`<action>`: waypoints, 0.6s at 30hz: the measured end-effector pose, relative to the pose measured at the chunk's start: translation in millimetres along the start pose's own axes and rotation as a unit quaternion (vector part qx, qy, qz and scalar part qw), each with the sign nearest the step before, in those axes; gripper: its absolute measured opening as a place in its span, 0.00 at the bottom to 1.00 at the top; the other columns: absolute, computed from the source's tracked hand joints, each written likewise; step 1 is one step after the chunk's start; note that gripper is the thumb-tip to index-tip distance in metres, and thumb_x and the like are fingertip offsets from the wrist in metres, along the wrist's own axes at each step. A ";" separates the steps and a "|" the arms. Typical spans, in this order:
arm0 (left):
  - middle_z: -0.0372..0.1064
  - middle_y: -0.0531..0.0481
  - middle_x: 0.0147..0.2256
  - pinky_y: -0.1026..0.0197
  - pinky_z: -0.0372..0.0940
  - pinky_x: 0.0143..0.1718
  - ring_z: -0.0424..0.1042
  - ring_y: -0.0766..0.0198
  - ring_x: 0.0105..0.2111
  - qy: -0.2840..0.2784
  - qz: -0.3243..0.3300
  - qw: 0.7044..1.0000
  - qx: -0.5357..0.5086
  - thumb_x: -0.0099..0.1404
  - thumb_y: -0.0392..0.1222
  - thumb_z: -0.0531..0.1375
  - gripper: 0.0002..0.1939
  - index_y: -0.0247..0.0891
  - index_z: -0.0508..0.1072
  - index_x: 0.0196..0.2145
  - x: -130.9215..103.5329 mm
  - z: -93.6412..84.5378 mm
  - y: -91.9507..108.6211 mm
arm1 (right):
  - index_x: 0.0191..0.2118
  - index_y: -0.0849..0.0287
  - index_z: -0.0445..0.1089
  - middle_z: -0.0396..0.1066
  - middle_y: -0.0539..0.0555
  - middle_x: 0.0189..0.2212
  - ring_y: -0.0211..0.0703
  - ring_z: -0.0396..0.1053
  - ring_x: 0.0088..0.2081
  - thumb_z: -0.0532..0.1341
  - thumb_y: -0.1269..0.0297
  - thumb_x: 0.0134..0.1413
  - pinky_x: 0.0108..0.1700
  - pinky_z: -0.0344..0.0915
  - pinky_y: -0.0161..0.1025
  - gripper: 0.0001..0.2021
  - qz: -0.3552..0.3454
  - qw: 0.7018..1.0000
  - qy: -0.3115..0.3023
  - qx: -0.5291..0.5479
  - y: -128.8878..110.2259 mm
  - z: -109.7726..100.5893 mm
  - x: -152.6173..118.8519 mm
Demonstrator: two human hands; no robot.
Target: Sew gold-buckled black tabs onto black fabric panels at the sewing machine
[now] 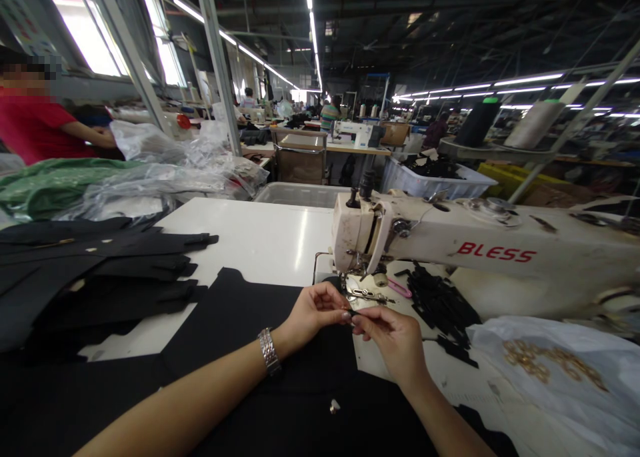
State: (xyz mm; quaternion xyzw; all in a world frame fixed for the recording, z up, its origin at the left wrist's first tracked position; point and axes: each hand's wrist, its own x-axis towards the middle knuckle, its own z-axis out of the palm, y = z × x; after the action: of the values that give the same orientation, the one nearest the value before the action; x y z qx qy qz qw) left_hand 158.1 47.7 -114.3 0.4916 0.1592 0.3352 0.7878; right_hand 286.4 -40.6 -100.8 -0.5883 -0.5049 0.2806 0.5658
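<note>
My left hand (320,310), with a metal watch on the wrist, and my right hand (393,337) meet fingertip to fingertip just in front of the sewing machine's needle area. Between them they pinch a small black piece (352,313), mostly covered by the fingers. Black fabric (260,310) lies flat under my forearms, with a small shiny piece (334,406) on it. The white sewing machine (430,234) marked BLESS stands just beyond my hands. Black strips (440,300) are heaped beside its needle plate, near a pink tool (399,286).
A plastic bag (600,357) with gold rings lies at the right. Stacked black pieces (100,264) cover the table's left side. Thread cones (477,120) stand at the back right. A person in red (45,127) is at the far left.
</note>
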 end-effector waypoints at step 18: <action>0.68 0.52 0.24 0.69 0.64 0.28 0.68 0.71 0.24 0.005 0.013 1.000 0.013 0.41 0.34 0.68 0.16 0.32 0.63 0.24 0.7 -2.3 1.5 | 0.24 0.61 0.70 0.68 0.50 0.15 0.37 0.66 0.18 0.62 0.60 0.40 0.20 0.63 0.32 0.09 0.042 0.998 -0.022 0.029 -4.6 -1.0 2.6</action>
State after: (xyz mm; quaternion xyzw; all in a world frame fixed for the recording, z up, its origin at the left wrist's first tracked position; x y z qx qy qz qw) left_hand 156.7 50.1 -114.0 0.5022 0.1609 0.3452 0.7763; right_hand 286.9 -39.3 -95.6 -0.5864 -0.4837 0.3316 0.5587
